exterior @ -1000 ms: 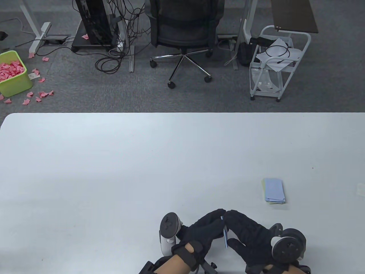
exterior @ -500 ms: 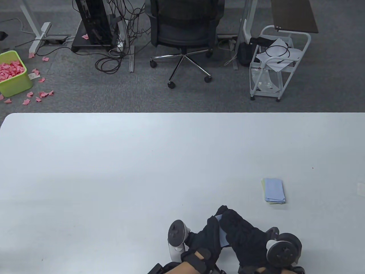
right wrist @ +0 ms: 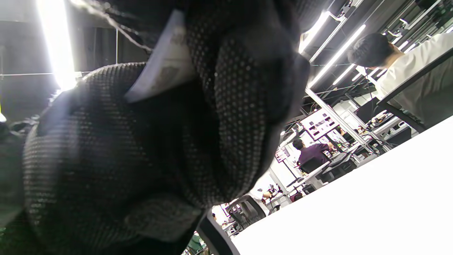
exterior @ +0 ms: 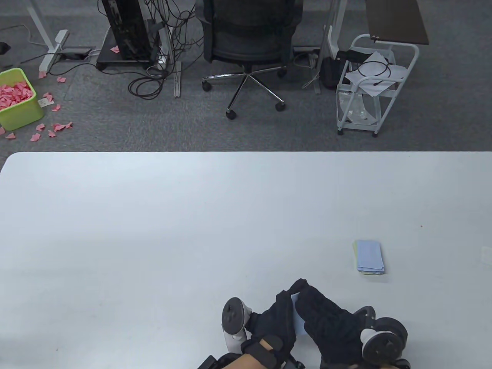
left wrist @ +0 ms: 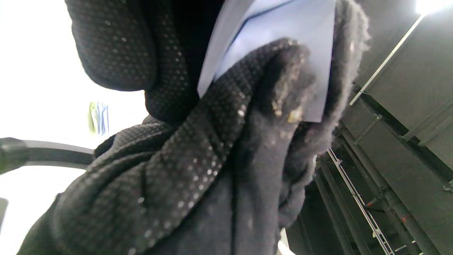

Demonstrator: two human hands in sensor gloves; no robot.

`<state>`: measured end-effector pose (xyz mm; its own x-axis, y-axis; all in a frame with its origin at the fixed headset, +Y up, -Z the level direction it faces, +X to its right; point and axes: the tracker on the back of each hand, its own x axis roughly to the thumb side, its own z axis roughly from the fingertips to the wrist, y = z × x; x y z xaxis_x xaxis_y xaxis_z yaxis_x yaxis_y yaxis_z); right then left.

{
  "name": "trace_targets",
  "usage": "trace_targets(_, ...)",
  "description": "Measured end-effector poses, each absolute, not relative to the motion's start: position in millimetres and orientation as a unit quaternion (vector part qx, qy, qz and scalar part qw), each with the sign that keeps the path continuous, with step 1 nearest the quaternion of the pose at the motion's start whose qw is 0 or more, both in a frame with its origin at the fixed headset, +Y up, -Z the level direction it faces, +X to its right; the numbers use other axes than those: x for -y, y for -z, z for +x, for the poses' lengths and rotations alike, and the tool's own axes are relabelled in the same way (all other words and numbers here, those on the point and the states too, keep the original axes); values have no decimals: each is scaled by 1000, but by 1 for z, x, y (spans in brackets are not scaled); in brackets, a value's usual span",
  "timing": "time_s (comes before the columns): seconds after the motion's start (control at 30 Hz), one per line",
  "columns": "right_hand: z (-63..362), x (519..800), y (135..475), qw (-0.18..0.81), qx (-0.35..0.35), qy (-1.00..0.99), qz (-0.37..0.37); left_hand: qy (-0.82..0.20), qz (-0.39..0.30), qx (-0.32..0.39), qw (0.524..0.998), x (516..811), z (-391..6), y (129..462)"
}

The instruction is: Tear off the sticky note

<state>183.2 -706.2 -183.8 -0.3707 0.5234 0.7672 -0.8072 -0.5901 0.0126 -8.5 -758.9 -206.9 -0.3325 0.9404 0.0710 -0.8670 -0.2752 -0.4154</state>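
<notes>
Both gloved hands meet near the table's front edge and hold a pale blue sticky note pad [exterior: 298,321] between them. My left hand [exterior: 282,311] grips the pad from the left. My right hand [exterior: 315,307] presses on it from the right. In the left wrist view the blue pad [left wrist: 283,24] sits between gloved fingers [left wrist: 247,106], its top sheet edge slightly parted. In the right wrist view a corner of the pad [right wrist: 162,67] shows between the fingers [right wrist: 233,88]. Most of the pad is hidden by the gloves.
A small stack of blue and yellow-green notes [exterior: 369,256] lies on the white table [exterior: 153,230] to the right; it also shows in the left wrist view [left wrist: 99,118]. A green bin of pink paper scraps [exterior: 17,100] and an office chair [exterior: 248,46] stand on the floor beyond.
Both hands have drawn closer together and slightly toward the front edge. The pad, seen edge-on a second ago, now lies flatter between the hands, with the right hand over it.
</notes>
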Motion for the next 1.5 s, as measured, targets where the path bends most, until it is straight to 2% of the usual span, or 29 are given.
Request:
trace_targets(0.37,183,704,182,401,200,-799,400,-806,-115,188,550,758,-11,208)
trace_targets(0.63,185,701,185,417,204,-782,416,-854,-198,135,461,768,-11,212)
trace_targets(0.7,186,703,188,432,186,-780,413,-848,-201,129,473,768,-13,213)
trace_targets(0.83,195,711,195,487,131,-770,391,-820,-215,186,496,765,-14,217)
trace_targets(0.9,195,712,195,490,117,-771,390,-802,-204,184,531,764,-16,219)
trace_targets(1.03,191,711,192,478,105,-773,403,-817,-209,160,512,767,-20,219)
trace_targets(1.23,191,712,190,464,97,-781,405,-800,-187,152,550,774,-38,232)
trace_targets(1.37,200,713,195,479,101,-789,370,-772,-128,120,611,780,-68,245)
trace_targets(1.4,204,715,198,480,98,-799,349,-756,-110,107,637,780,-79,248)
trace_targets(1.5,214,723,208,487,85,-818,294,-733,-78,70,672,774,-102,258)
